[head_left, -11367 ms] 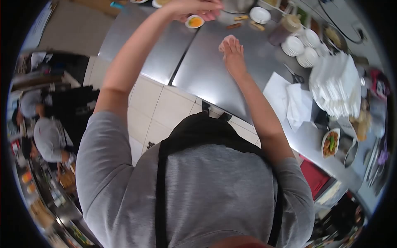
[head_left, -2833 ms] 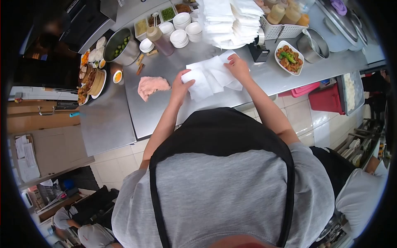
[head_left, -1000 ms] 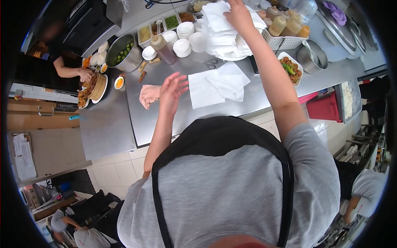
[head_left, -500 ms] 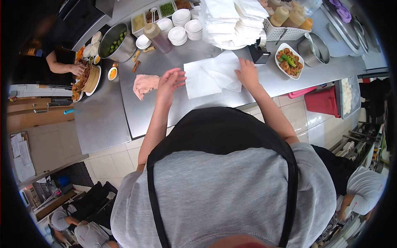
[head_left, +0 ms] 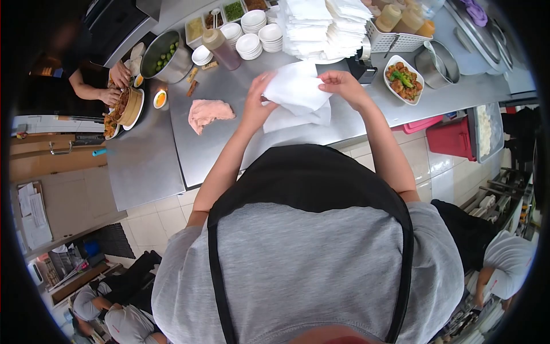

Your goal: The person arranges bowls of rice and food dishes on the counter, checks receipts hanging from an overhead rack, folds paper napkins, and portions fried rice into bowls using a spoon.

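By the right hand (head_left: pixel 345 89), the right edge of a thin white sheet (head_left: pixel 294 87) is pinched between thumb and fingertips, which are almost closed. By the left hand (head_left: pixel 259 104), the left edge of the same sheet is gripped; its fingers are loosely curved, with the thumb set apart below them. The sheet is soft and bent, and it is raised between the two hands. Whether it is paper or cloth cannot be told.

Just under the fingers, more white sheets (head_left: pixel 298 119) are spread flat on the smooth, shiny steel counter (head_left: pixel 344 125). To the left of the left fingers, a crumpled pink cloth (head_left: pixel 209 113) is seen. Beyond the fingers, a high stack (head_left: pixel 306 33) of folded white pieces is placed, with small round plates (head_left: pixel 249 46) beside it. To the right of the right fingers, a squarish white bowl (head_left: pixel 403 80) is filled with glossy brown and green food.
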Demonstrator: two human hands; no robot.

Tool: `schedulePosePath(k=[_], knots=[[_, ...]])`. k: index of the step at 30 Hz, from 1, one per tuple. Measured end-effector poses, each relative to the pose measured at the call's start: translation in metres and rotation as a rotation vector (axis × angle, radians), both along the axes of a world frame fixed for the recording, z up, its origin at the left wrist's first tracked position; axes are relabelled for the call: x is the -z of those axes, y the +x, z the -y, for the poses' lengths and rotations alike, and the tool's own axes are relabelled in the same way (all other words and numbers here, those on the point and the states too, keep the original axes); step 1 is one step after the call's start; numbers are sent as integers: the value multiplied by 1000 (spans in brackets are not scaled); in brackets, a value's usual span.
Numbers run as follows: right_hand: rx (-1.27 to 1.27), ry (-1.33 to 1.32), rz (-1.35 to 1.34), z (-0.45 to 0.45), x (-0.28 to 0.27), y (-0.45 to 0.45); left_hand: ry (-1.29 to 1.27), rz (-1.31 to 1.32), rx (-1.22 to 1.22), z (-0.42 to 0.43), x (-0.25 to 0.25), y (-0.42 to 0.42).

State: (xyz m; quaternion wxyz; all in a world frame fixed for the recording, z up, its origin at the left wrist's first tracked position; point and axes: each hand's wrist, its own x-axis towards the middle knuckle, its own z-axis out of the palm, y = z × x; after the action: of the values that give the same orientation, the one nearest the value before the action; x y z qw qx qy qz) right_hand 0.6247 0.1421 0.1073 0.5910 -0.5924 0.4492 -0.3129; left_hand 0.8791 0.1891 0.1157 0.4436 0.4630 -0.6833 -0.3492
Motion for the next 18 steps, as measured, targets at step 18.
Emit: schedulePosePath(k=[18], knots=[[50,-704,-350,-67,-7,58,323,-422,-208,-6,-36,20]])
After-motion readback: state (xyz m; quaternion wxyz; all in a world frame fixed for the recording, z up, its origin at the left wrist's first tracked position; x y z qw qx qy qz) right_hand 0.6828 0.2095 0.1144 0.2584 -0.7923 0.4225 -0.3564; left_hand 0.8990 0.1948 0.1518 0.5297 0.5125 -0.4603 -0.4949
